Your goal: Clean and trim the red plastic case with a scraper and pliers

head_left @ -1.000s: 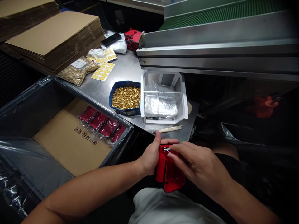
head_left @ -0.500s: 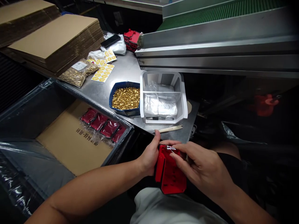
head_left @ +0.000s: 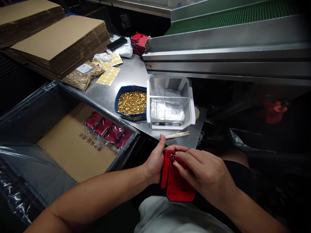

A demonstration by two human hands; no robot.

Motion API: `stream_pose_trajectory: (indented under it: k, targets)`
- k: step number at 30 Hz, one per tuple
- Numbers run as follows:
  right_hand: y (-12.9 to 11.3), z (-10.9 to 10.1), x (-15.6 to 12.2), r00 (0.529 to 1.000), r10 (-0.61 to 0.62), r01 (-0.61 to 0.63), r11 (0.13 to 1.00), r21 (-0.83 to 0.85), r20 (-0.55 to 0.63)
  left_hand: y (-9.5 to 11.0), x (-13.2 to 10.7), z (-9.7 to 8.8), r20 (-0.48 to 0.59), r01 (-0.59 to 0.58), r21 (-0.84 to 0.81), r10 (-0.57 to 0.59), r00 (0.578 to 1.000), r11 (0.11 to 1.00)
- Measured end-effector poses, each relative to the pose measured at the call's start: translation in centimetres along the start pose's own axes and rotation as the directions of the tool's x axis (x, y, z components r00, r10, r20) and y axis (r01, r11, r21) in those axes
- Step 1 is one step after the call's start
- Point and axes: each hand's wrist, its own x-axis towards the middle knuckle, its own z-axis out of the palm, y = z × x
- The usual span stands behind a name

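Observation:
My left hand (head_left: 155, 161) is wrapped around the left and far side of a red plastic case (head_left: 181, 191) with black edges, its thumb pointing up. The open, hollow side of the case faces me, above my lap. My right hand (head_left: 206, 171) reaches over the case from the right. Between its thumb and forefinger are thin, shiny metal pieces (head_left: 173, 156), which lie against the far left corner of the case; their exact kind is too small to tell. Beyond my hands, a cream-coloured stick-like tool (head_left: 177, 134) with a notched end lies at the table edge.
A blue bin (head_left: 116, 105) of small gold-coloured parts stands beside a white divided bin (head_left: 191, 106) with clear bags. At left, a film-lined box (head_left: 58, 158) contains wrapped red cases (head_left: 103, 127). Stacked cardboard (head_left: 60, 35) and a green conveyor (head_left: 218, 21) stand behind.
My right hand has moved slightly left with the metal pieces, bringing them deeper into the far left corner of the case. My left hand keeps its hold.

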Motion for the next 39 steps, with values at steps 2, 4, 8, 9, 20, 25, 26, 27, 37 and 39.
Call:
stream_pose_trajectory:
  k: [2, 4, 8, 9, 20, 25, 26, 27, 37, 39]
  targets:
    - [-0.03, 0.03, 0.00, 1.000, -0.011, 0.011, 1.000, 0.003, -0.012, 0.05, 0.03, 0.05, -0.003, -0.002, -0.003, 0.002, 1.000, 1.000]
    - [-0.06, -0.01, 0.01, 1.000, -0.015, 0.015, 1.000, 0.007, -0.024, 0.08, 0.07, 0.07, 0.001, 0.001, -0.011, -0.001, 1.000, 1.000]
    - [-0.03, -0.07, 0.09, 1.000, -0.019, 0.019, 1.000, 0.015, -0.012, -0.01, 0.09, -0.06, 0.024, 0.011, -0.023, -0.010, 1.000, 1.000]
    - [0.01, -0.07, 0.11, 1.000, -0.023, 0.023, 1.000, 0.017, -0.008, -0.05, 0.09, -0.11, 0.030, 0.012, -0.024, -0.012, 0.999, 1.000]
    - [0.01, -0.20, -0.10, 1.000, -0.020, 0.021, 0.997, 0.072, -0.015, 0.05, 0.02, 0.15, 0.050, 0.004, 0.026, -0.005, 0.999, 1.000]
    - [-0.06, -0.49, -0.21, 0.998, 0.048, -0.043, 0.989, 0.144, -0.031, 0.27, -0.11, 0.35, 0.045, 0.000, 0.034, -0.001, 0.999, 0.999]
    - [0.01, -0.61, -0.22, 0.997, 0.070, -0.064, 0.987, 0.149, -0.038, 0.27, -0.11, 0.36, 0.041, -0.006, 0.029, 0.005, 0.999, 1.000]
    - [0.11, -0.72, -0.22, 0.995, 0.088, -0.081, 0.986, 0.146, -0.039, 0.27, -0.10, 0.36, 0.039, -0.009, 0.023, 0.008, 0.999, 1.000]
    - [0.67, -0.63, 0.35, 0.998, -0.063, 0.062, 0.996, 0.061, 0.028, 0.38, 0.05, 0.23, 0.076, 0.021, -0.013, -0.020, 0.997, 1.000]
    - [0.69, -0.64, 0.35, 0.998, -0.063, 0.061, 0.996, 0.058, 0.020, 0.40, 0.05, 0.19, 0.089, 0.028, -0.013, -0.027, 0.996, 1.000]
